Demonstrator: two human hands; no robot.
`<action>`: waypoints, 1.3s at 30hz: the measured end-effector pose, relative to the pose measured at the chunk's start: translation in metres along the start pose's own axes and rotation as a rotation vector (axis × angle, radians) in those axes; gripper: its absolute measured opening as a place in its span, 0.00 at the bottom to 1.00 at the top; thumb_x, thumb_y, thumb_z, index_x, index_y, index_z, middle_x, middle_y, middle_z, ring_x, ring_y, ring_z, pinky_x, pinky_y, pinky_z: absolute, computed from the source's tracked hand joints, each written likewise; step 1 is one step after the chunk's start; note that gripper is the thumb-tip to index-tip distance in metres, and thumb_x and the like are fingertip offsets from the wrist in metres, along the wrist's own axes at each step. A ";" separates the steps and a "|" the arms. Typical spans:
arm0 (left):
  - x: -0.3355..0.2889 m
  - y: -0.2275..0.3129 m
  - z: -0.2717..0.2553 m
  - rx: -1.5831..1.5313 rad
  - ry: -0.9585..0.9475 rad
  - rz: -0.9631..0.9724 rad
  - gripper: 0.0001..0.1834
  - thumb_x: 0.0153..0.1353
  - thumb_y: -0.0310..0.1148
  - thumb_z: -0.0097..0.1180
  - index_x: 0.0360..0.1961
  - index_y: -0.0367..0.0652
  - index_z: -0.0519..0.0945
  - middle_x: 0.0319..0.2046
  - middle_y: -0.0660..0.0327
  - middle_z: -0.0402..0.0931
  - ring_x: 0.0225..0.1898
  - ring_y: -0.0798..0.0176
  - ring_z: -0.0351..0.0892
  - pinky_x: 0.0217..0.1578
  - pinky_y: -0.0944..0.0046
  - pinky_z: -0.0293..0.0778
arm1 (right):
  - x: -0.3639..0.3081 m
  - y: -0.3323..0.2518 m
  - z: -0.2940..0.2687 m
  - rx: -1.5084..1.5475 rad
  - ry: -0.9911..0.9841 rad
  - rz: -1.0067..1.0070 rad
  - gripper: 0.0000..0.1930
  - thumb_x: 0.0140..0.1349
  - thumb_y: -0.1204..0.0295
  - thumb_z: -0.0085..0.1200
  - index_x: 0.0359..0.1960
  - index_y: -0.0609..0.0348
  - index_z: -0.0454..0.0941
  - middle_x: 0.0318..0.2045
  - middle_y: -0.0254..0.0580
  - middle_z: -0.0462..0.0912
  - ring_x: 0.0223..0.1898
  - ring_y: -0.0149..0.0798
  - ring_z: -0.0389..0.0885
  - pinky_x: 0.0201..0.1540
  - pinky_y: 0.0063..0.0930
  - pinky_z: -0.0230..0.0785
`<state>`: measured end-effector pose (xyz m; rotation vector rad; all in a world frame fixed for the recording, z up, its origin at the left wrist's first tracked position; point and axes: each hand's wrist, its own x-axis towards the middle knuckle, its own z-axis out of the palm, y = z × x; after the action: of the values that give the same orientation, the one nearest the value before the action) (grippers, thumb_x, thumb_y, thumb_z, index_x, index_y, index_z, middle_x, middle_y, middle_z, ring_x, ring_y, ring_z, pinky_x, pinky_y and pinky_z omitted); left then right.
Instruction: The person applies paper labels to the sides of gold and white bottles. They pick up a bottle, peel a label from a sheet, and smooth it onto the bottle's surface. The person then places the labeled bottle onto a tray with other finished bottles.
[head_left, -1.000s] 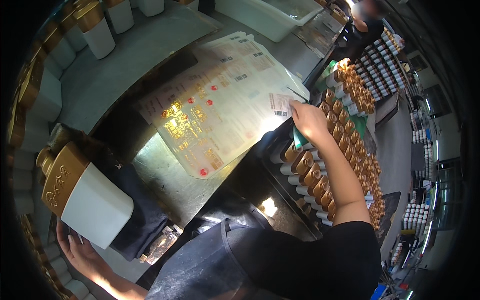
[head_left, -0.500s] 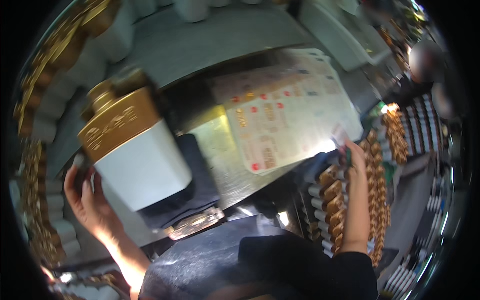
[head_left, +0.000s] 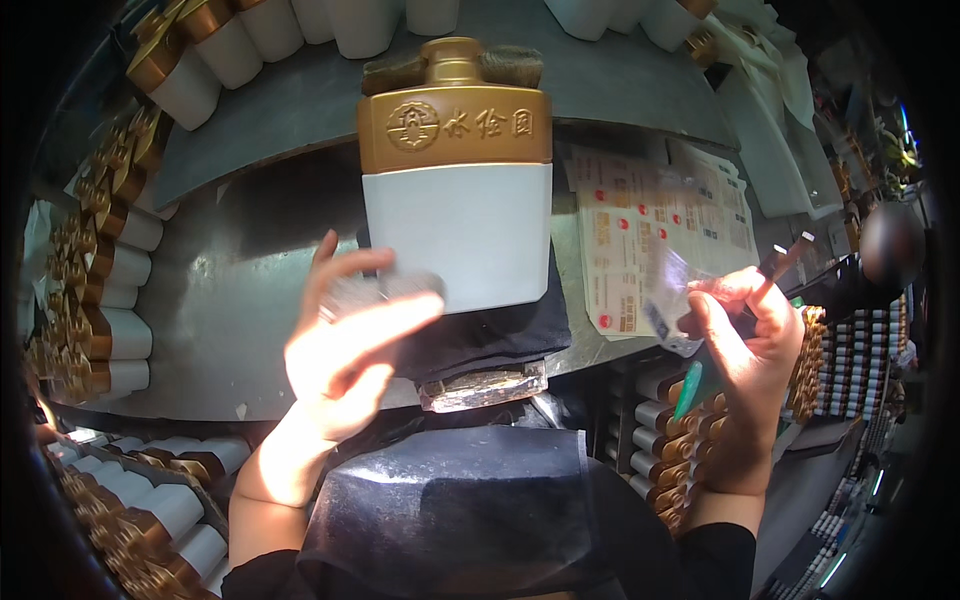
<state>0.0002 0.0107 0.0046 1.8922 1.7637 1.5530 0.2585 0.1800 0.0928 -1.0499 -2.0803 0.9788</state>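
A flat bottle (head_left: 455, 225) with a white body and a gold shoulder and neck lies on a dark cloth (head_left: 490, 335), its neck between dark rolled rests (head_left: 510, 68). Close to its lower left corner is my left hand (head_left: 340, 350), its fingers curled about a grey thing (head_left: 375, 290) smeared by motion. My right hand (head_left: 750, 335), right of the bottle, pinches a clear film label (head_left: 675, 290) between thumb and fingers. Tucked in the same hand is a slim tool, showing a green pointed end (head_left: 688, 390) below and two dark prongs (head_left: 793, 255) above.
Printed label sheets (head_left: 625, 235) lie right of the bottle on the metal table (head_left: 230, 280). More white-and-gold bottles stand along the left side (head_left: 125, 340), the back and the lower right. A white bin (head_left: 770, 140) is at the back right. Another person (head_left: 890, 250) is at far right.
My view has turned, and the bottle now appears upright near the middle. My left hand has come from the bottle's left side to its lower corner. The clear film has come away from the sheets.
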 end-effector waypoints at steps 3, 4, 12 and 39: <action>0.002 0.001 0.006 -0.261 0.346 -0.313 0.22 0.66 0.38 0.54 0.56 0.34 0.75 0.54 0.53 0.76 0.60 0.52 0.69 0.68 0.51 0.53 | 0.024 -0.035 0.046 0.500 -0.210 -0.020 0.02 0.59 0.82 0.57 0.30 0.68 0.78 0.23 0.41 0.81 0.21 0.29 0.80 0.24 0.16 0.70; 0.006 -0.001 0.007 -0.349 0.312 -0.267 0.30 0.67 0.45 0.53 0.63 0.34 0.67 0.62 0.50 0.68 0.63 0.52 0.66 0.68 0.51 0.53 | 0.033 -0.037 0.056 0.484 -0.266 -0.023 0.04 0.60 0.79 0.58 0.31 0.68 0.78 0.22 0.40 0.81 0.20 0.28 0.80 0.23 0.17 0.69; 0.027 0.008 0.024 -0.194 0.132 -0.489 0.46 0.57 0.35 0.63 0.73 0.46 0.51 0.68 0.50 0.53 0.62 0.52 0.54 0.66 0.52 0.50 | 0.048 -0.012 0.092 0.126 -0.163 -0.081 0.06 0.59 0.74 0.62 0.33 0.64 0.80 0.24 0.37 0.84 0.28 0.25 0.83 0.30 0.16 0.72; 0.054 -0.005 0.029 -0.489 0.252 -0.452 0.52 0.51 0.32 0.68 0.73 0.45 0.49 0.66 0.48 0.59 0.66 0.51 0.63 0.65 0.53 0.60 | 0.060 0.008 0.098 -0.010 -0.322 -0.059 0.50 0.39 0.64 0.77 0.66 0.60 0.62 0.30 0.35 0.76 0.31 0.28 0.73 0.37 0.22 0.70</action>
<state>0.0063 0.0705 0.0188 1.0335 1.5518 1.8642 0.1567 0.2005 0.0436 -0.8749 -2.3600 1.1714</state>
